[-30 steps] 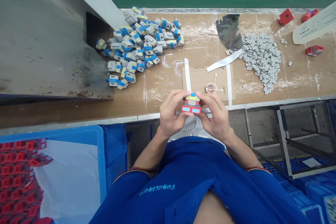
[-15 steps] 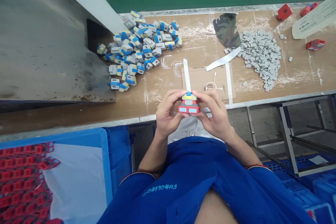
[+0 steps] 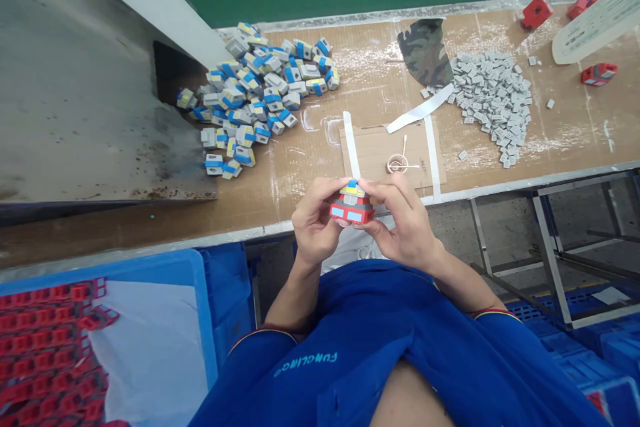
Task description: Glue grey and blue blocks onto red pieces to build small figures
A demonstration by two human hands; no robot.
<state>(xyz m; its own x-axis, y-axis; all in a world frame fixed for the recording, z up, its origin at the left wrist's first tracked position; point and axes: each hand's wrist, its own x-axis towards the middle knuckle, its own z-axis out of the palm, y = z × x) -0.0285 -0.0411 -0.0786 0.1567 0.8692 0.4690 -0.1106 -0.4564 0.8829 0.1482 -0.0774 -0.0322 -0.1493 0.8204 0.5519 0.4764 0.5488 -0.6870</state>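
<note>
Head view, contents as follows. Left hand (image 3: pixel 316 221): thumb and fingers pinching the left side of a red toy piece (image 3: pixel 353 215). Right hand (image 3: pixel 404 221): thumb and fingers pinching its right side. Toy piece: red and grey, two pale-blue panels facing the wearer, a grey, yellow and blue block (image 3: pixel 353 191) on its far side; held between both hands at the table's (image 3: pixel 310 160) front edge. Just beyond: cardboard sheet (image 3: pixel 373 147) with white tape strips, bearing a small round cup (image 3: pixel 389 165) and swabs (image 3: pixel 405 143). Left on table: heap of similar blocks (image 3: pixel 270 83). Right: camouflage cloth (image 3: pixel 425 53) touching a heap of small grey parts (image 3: pixel 493 97); one red and grey piece (image 3: pixel 599 74) well apart. Lower left: blue tray (image 3: pixel 201 307), rows of red pieces (image 3: pixel 45 340) beside a white sheet (image 3: pixel 155 340).
</note>
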